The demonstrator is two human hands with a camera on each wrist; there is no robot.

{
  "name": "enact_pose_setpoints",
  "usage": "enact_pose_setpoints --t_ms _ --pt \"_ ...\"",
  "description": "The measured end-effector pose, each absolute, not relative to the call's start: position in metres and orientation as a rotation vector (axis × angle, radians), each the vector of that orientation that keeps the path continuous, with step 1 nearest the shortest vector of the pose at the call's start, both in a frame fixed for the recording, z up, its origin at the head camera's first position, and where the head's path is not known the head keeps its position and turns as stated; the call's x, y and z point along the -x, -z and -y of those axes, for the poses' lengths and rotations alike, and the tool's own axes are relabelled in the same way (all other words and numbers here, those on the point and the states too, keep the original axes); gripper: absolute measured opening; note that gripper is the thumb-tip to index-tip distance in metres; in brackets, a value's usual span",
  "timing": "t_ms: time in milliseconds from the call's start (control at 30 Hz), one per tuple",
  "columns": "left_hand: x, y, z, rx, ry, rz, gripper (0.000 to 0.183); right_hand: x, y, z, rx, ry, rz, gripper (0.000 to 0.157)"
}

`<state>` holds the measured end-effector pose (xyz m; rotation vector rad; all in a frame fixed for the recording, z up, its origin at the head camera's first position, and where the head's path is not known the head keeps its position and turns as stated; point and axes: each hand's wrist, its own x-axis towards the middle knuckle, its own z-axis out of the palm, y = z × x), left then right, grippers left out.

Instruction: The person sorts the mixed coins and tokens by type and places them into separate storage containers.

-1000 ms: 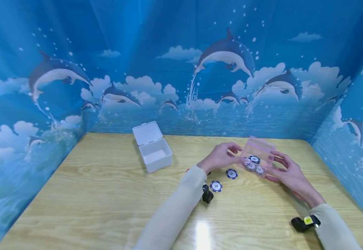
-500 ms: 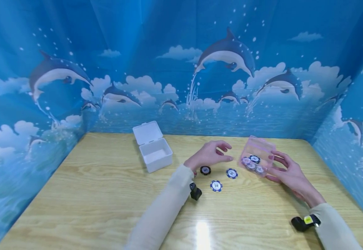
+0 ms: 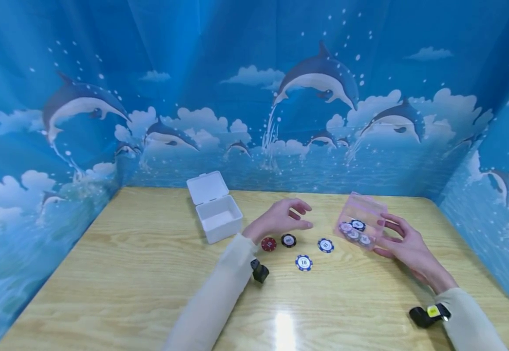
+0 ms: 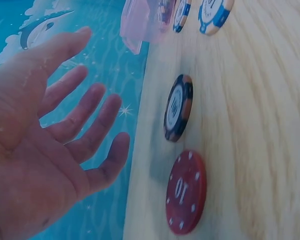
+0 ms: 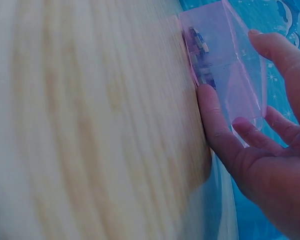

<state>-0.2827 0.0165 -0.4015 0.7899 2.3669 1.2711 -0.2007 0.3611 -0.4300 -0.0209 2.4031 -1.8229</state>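
Note:
My left hand point(image 3: 282, 217) hovers above the table with loosely bent fingers and nothing in it. Below it lie a red poker chip point(image 3: 269, 244) and a black poker chip point(image 3: 289, 240); the left wrist view shows both chips close to the palm. Two blue-and-white poker chips point(image 3: 304, 263) lie farther right, apart from each other. A clear pink plastic box point(image 3: 361, 212) stands near the back right with its lid raised and several poker chips point(image 3: 353, 235) inside. My right hand point(image 3: 405, 243) holds this box at its right side, fingertips against the wall.
A white plastic box point(image 3: 219, 219) with its lid up stands on the wooden table point(image 3: 127, 273), left of the left hand. A blue dolphin-print curtain point(image 3: 236, 97) rises behind the table and along both sides.
My left hand has drawn back leftward from the pink box, uncovering the black and red chips. The right hand stays at the box.

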Motion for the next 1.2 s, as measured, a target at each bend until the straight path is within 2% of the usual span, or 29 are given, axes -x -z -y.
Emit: enact_pose_setpoints --t_ms 400,900,1200 --pt "0.277 0.396 -0.001 -0.774 -1.13 -2.341 0.053 0.201 0.43 -0.362 0.029 1.821 -2.41 0.085" --pt "0.273 0.407 0.006 -0.827 -0.819 -2.487 0.055 0.199 0.432 -0.363 0.048 1.875 -2.394 0.082" --pt "0.273 0.411 0.007 -0.796 -0.72 -2.548 0.042 0.2 0.434 -0.364 0.052 1.876 -2.387 0.083"
